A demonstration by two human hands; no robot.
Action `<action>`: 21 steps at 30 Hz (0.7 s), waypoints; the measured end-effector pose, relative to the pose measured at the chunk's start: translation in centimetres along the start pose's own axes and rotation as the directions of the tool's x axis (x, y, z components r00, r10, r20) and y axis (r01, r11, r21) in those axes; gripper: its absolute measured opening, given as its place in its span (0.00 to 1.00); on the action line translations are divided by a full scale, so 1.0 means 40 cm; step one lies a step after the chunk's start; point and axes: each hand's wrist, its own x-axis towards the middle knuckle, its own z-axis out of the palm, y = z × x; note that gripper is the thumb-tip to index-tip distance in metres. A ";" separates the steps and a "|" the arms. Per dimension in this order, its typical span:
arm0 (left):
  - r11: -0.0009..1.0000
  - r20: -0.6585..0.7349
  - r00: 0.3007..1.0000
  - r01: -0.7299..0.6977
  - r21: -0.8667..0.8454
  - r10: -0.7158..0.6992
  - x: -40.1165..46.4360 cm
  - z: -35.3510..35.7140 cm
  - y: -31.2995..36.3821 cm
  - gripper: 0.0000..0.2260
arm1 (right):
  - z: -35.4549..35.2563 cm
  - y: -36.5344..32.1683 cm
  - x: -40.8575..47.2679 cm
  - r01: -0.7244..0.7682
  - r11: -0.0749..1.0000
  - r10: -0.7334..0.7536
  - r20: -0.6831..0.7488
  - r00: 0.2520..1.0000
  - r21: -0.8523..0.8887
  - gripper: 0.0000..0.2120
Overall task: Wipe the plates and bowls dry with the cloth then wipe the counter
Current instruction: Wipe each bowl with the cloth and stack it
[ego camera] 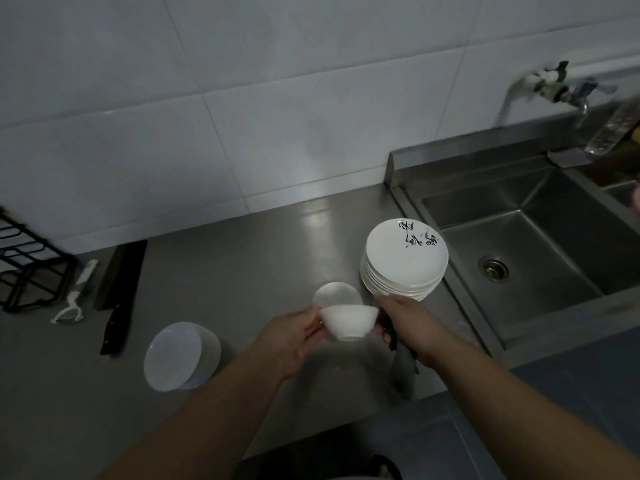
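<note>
Steel counter [242, 258] fills the middle of the frame, sink [540, 237] at right.
Plate stack [405, 261] stands right of centre; an upturned bowl stack [180, 356] lies lower left. At centre, both hands hold a white bowl [348, 322] above the counter: left hand [294, 337] grips its rim, right hand [408, 327] clutches the dark cloth [403, 365] against the other side.

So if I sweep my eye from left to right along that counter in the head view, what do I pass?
Black wire rack → white peeler → black knife → upturned bowls → small white bowl held between both hands → stack of plates → steel sink → tap.
</note>
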 end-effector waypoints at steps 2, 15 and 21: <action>0.999 -0.005 0.999 -0.047 -0.003 0.047 0.005 0.005 -0.005 0.04 | 0.003 0.018 0.016 0.039 0.997 -0.041 -0.028 0.999 -0.066 0.11; 0.792 -0.108 0.941 -0.204 0.576 0.320 0.177 0.002 0.009 0.14 | 0.057 0.057 0.195 0.029 0.934 -0.094 -0.166 0.982 -0.357 0.11; 0.512 0.025 0.919 -0.242 0.824 0.394 0.198 0.002 -0.005 0.22 | 0.071 0.076 0.232 0.004 0.860 -0.077 -0.123 0.989 -0.510 0.19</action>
